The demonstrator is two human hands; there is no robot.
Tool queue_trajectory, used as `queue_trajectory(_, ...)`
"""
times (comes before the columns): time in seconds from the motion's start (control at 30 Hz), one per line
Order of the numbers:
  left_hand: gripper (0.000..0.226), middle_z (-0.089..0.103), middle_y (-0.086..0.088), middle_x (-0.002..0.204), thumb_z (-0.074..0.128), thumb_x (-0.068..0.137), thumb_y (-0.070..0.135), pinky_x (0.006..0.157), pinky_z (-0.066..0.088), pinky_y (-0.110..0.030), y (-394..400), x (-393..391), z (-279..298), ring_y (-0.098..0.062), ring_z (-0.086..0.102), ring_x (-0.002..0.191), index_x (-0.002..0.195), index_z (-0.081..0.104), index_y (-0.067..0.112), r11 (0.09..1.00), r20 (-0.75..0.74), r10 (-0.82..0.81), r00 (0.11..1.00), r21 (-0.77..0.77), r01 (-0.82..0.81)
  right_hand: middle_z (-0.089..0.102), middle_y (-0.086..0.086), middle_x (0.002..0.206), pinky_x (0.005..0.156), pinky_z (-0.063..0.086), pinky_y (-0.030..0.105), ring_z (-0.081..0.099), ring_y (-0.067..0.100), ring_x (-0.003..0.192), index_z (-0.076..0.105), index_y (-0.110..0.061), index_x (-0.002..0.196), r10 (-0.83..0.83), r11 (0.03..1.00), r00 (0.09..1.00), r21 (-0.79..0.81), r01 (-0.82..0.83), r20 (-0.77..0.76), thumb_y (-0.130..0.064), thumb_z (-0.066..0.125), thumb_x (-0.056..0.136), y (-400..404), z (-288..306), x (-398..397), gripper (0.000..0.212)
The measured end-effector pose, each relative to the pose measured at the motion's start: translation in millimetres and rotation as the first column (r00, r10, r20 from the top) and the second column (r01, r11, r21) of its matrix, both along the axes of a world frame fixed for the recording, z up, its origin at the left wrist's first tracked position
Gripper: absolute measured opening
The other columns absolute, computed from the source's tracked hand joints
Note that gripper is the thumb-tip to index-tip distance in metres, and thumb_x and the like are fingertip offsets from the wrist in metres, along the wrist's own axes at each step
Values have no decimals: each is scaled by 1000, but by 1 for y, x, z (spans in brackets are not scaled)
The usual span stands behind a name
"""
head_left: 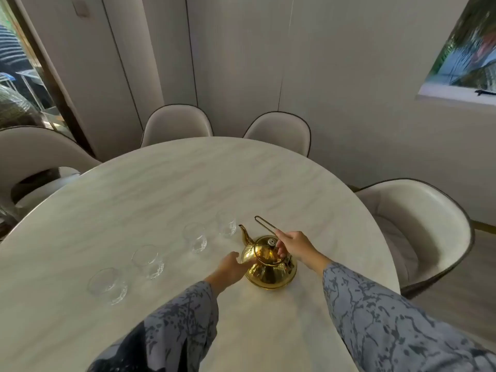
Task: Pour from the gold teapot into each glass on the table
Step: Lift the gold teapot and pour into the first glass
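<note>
The gold teapot (268,264) stands on the round marble table (161,189), its spout pointing up and left toward the glasses. My right hand (292,244) grips the thin wire handle, which stands raised above the lid. My left hand (232,267) rests against the pot's left side with fingers apart. Several clear glasses stand in a diagonal row to the left: the nearest glass (107,285), then a second glass (149,261), a third glass (195,237), and the far glass (226,222) just left of the spout. All look empty.
Pale upholstered chairs ring the table: one chair at the right (418,232), two at the back (177,124), one at the left (32,162). Panelled walls stand behind, with a window at the far left.
</note>
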State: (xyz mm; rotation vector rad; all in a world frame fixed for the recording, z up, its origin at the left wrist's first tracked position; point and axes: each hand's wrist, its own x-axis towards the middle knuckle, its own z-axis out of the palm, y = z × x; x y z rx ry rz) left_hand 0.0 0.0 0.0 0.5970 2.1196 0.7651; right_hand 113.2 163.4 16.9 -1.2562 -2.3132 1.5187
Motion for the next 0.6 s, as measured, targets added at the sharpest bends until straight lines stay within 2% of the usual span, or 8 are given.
queue_trajectory(0.07,76,42,-12,151,56,93,51,99,41,-32,8,0,-8,-29,44,136,150,30,8,998,82,66,994,-3,-66,64,0,55,73,51,29,62,13,57,63,-12,66,-27,999,999,-22,26,-28,-55,50,96,3,-4,-2,55)
queue_trajectory(0.13,83,39,-13,153,58,92,52,103,44,-40,14,2,-16,-31,43,136,153,23,9,987,207,156,966,6,-160,56,-2,49,65,48,25,55,11,51,56,-13,60,-57,997,997,-61,53,-56,-57,52,95,4,-10,-1,56)
queue_trajectory(0.2,88,37,-13,154,58,90,55,100,46,-43,21,5,-22,-32,43,136,154,16,13,974,303,220,927,-8,-228,49,-3,47,56,44,21,47,10,45,51,-14,57,-99,989,989,-125,84,-114,-56,56,93,4,-13,-2,55)
queue_trajectory(0.27,91,37,-13,155,58,88,58,105,44,-48,28,7,-28,-34,42,138,155,13,15,957,363,273,891,-12,-288,44,-3,47,49,39,18,42,10,44,48,-14,55,-144,977,976,-179,114,-165,-51,60,92,3,-16,-4,54)
queue_trajectory(0.47,82,46,-13,146,60,86,59,105,46,-52,45,11,-51,-33,48,131,148,24,19,916,474,355,806,-1,-402,40,-7,43,54,39,22,38,8,44,48,-17,48,-281,936,927,-286,207,-247,-42,69,90,0,-21,-7,52)
queue_trajectory(0.6,71,56,-2,117,63,85,58,84,52,-40,48,14,-58,-23,57,108,139,33,22,892,490,367,791,56,-448,39,-7,42,52,37,23,36,8,42,50,-15,48,-307,935,913,-265,236,-269,-41,70,88,1,-25,-5,52)
